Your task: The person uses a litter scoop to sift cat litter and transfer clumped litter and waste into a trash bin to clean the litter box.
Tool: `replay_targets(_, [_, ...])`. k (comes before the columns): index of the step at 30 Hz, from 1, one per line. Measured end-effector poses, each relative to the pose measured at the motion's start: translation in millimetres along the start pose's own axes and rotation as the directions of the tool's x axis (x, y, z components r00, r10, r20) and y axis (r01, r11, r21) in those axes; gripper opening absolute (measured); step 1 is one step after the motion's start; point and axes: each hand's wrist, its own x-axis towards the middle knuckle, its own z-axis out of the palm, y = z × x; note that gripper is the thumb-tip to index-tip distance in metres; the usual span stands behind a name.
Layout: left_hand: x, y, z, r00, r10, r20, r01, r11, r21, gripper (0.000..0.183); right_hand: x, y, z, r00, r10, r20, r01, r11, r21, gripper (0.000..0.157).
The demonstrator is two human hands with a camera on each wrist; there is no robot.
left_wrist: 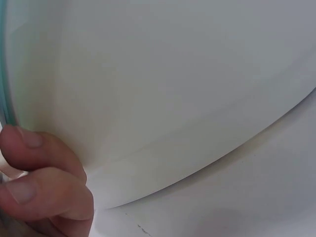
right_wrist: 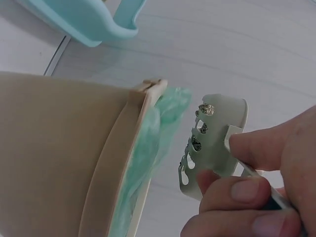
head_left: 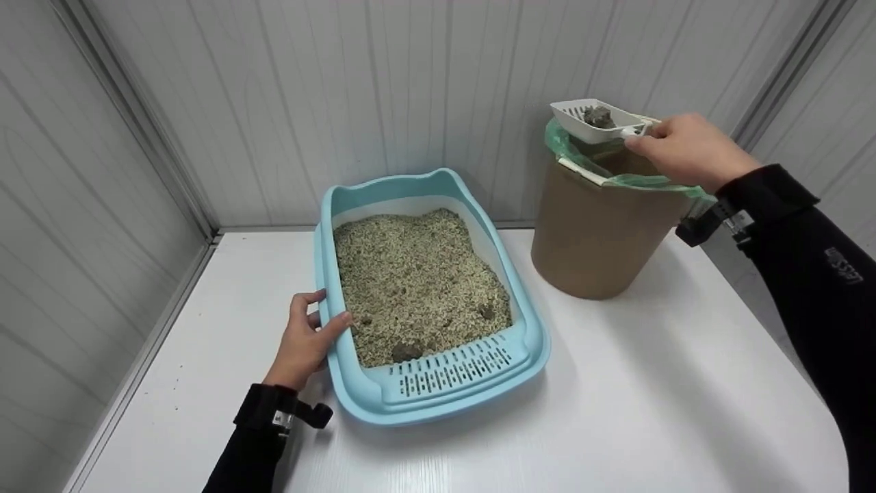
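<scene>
My right hand (head_left: 694,150) grips the handle of a white slotted litter scoop (head_left: 582,123) above the bin's mouth. A dark clump of litter (head_left: 599,117) lies in the scoop; bits of it show through the slots in the right wrist view. The brown bin (head_left: 595,233) wears a green plastic bag (head_left: 562,145) folded over its rim. My left hand (head_left: 304,342) holds the left rim of a blue litter box (head_left: 534,335), thumb over the edge, fingers outside. Tan litter (head_left: 417,281) fills the box, with a larger dark clump (head_left: 407,352) near the slotted front ledge.
The litter box and the bin stand on a white table (head_left: 616,411), the bin at the back right. Panelled walls (head_left: 410,82) close off the back and both sides. A few dark specks lie on the table left of the box.
</scene>
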Motion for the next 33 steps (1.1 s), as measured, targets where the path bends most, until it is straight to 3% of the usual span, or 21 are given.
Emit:
replay_targets(6, [0.6, 0.4, -0.6, 1.000, 0.009, 0.002, -0.009, 1.000, 0.003, 0.076, -2, 18, -2.8, 0.999, 0.040, 0.009, -0.040, 0.999, 0.006, 0.063])
replay_targets(14, [0.4, -0.2, 0.6, 1.000, 0.017, 0.004, -0.017, 1.000, -0.008, 0.075, -3, 37, 0.2, 0.999, 0.008, -0.040, -0.012, 0.995, -0.102, 0.062])
replay_targets(18, [0.6, -0.5, 0.9, 1.000, 0.014, -0.002, -0.014, 1.000, -0.010, 0.075, -5, 38, 1.6, 0.999, 0.012, -0.048, -0.019, 0.991, -0.133, 0.061])
replay_targets(24, [0.0, -3.3, 0.3, 1.000, -0.006, 0.008, 0.006, 1.000, -0.010, 0.079, -6, 36, 3.2, 0.996, 0.084, -0.042, -0.090, 0.986, -0.140, 0.055])
replay_targets(33, [-1.2, -5.7, -2.4, 1.000, 0.000, 0.004, 0.000, 1.000, -0.019, 0.078, -7, 30, 11.8, 0.996, 0.059, -0.072, -0.073, 0.974, -0.215, 0.046])
